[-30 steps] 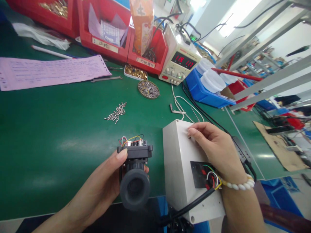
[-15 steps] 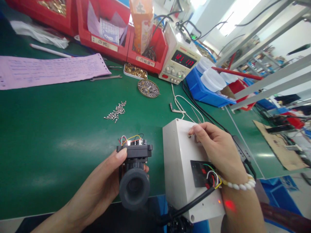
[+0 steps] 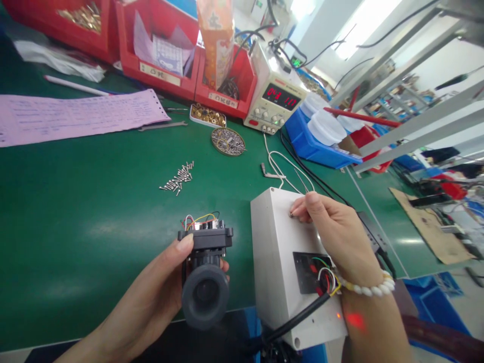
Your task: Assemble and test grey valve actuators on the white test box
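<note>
In my left hand (image 3: 159,282) is a black eyepiece module (image 3: 206,239) with a round rubber eyecup (image 3: 205,297) facing me. My thumb presses on its housing, and the fingers wrap underneath. Thin red, white, yellow and black wires (image 3: 202,218) stand out from its open back. My right hand (image 3: 336,227) rests on a light grey box (image 3: 274,242), its fingers curled at a small metal toggle switch (image 3: 291,215). The switch is partly hidden by the fingertips. Below the wrist, coloured wires and a thick black cable (image 3: 302,317) come out of a dark panel on the box.
Small screws (image 3: 177,179) lie loose on the green table (image 3: 94,201). Behind are a round dish of screws (image 3: 228,141), a tray of brass parts (image 3: 207,115), a wrench (image 3: 162,126), red bins (image 3: 159,75), a power supply (image 3: 276,85) and a blue bin (image 3: 321,146).
The red digits on the left of the power supply's display have changed. My right thumb has shifted slightly off the switch, while the fingers stay at it. The whole view has moved slightly.
</note>
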Demonstrator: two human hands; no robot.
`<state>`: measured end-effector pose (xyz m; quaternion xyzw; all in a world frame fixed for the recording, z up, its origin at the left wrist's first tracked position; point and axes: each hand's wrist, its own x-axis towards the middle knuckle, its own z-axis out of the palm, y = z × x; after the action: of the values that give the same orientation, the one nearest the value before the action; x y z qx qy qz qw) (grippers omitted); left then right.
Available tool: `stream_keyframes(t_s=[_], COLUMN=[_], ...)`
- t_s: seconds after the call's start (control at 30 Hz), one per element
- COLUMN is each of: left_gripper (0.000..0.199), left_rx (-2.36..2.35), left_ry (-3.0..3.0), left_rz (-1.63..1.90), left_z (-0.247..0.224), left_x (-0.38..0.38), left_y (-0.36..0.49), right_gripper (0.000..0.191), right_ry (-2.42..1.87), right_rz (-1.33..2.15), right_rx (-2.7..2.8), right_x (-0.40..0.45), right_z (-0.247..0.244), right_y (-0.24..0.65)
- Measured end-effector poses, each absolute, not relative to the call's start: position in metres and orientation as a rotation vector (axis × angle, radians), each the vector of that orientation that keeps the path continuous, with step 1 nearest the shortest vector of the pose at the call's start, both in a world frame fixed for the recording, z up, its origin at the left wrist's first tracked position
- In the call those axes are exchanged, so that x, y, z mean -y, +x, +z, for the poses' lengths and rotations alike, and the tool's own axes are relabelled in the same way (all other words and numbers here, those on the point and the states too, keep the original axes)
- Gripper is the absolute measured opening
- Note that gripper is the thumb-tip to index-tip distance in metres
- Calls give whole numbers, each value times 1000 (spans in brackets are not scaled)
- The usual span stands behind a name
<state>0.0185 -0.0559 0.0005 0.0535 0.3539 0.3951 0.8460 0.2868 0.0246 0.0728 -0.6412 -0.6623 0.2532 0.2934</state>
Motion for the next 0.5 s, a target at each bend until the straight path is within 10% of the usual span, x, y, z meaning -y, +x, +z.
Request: stream_keyframes(t_s=[0.5], left_gripper=[54], left_rx=[-826], left_ry=[150], left_rz=[844], left_z=[17], left_x=[55], left_y=[24], right_gripper=[29], right_ry=[-1771], right_rz=[776], right_rx=[1719], right_x=[-21], right_z=[77], right_y=[283])
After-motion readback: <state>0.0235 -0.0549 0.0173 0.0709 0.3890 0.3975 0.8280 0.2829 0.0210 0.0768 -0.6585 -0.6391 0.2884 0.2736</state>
